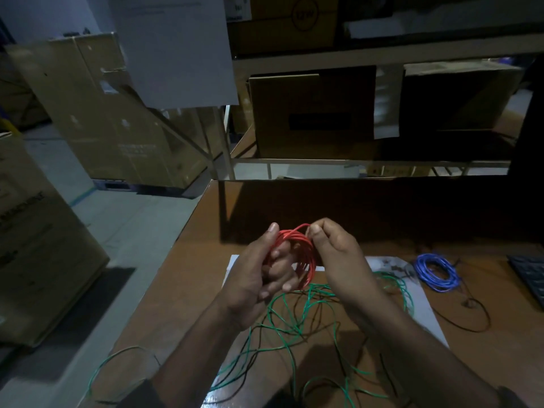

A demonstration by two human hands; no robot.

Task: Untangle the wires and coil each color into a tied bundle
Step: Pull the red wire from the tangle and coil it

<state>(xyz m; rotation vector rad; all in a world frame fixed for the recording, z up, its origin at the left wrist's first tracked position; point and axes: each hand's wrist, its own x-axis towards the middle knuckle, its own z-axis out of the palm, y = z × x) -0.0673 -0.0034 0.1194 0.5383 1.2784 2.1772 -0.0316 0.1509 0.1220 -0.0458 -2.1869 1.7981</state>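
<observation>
Holding the red coil [297,254] up over the table [191,290], w/ both hands on it: left hand [259,278] has its fingers curled thru the middle of the loops, thumb up along the outer side, so the bundle hangs round those fingers; right hand [335,254] pinches the top of the coil between thumb and forefinger, other fingers folded, prob. guiding the last turn or the free end, can't tell which. Red looks nearly all wound, several neat loops, no long red tail visible below, but no tie seen on it yet, so I'd call red coiled and not yet secured. Just under the hands, green wire [294,325] lies loose in big sprawling loops across the table, one loop spilling past the left edge, and it's crossed w/ a thin black wire [459,322] that runs thru the green mess and off to a wide loop on the right. Those two are untouched as far as coiling goes, and still tangled w/ each other. Further right, well apart from the hands, the blue coil [437,272] sits wound up on the table; looks finished, tho whether it's tied is too small to tell. A white sheet [426,313] lies under part of the wires, dark keyboard [530,278] at the far right edge. Roughly: blue done, red almost, green + black left, so about halfway.
</observation>
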